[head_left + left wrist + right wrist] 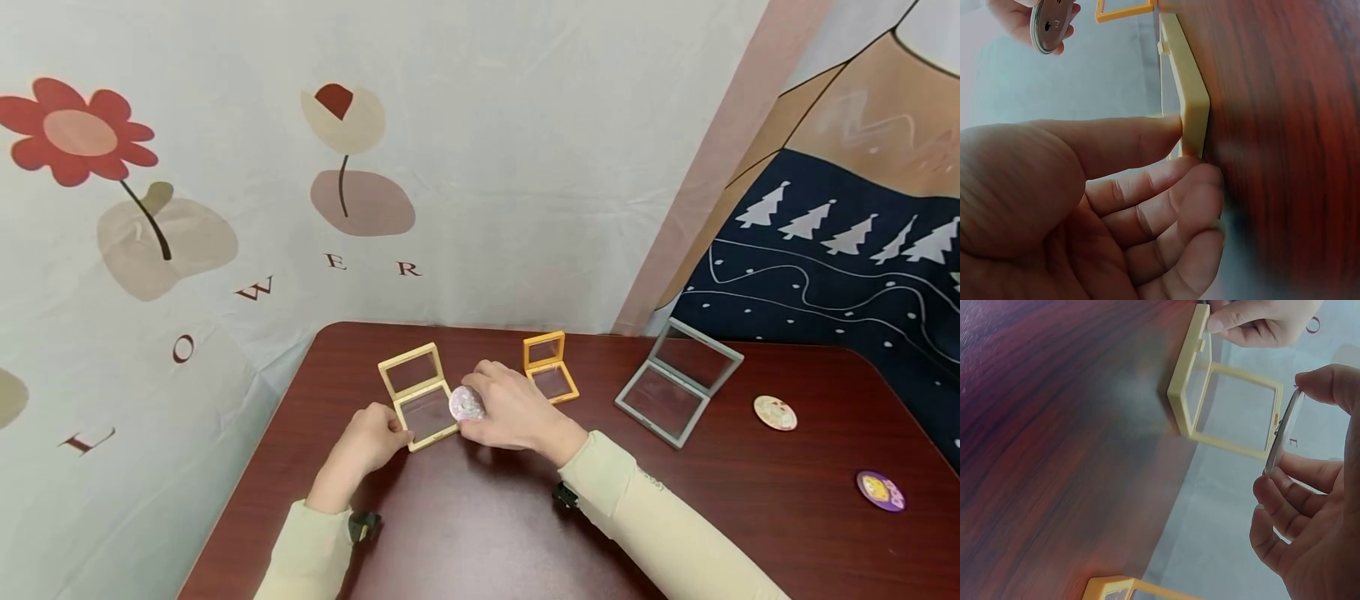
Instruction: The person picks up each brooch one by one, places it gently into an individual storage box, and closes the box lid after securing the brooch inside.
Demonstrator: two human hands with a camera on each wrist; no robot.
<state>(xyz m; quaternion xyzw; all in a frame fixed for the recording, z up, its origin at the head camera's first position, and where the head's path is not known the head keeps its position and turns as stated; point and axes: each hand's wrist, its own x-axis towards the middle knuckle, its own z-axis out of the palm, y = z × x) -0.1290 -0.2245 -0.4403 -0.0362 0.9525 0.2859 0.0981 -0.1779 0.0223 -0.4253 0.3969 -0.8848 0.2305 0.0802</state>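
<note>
Pinching badge (467, 405) by rim in grip of right hand (510, 408), apart from yellow case (434, 438), at its 3 o'clock. Clamping case's 7 o'clock corner with left hand (371, 435). Could drop badge through rim-only pinch, scratch window (426, 412) with back fittings (1052, 25), or tilt case by holding just 1 corner.

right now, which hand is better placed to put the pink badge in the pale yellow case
Probably the right hand: it already pinches the pink badge, close beside the open pale yellow case. The left hand grips that case's corner, so it seems better suited to steadying.
</note>
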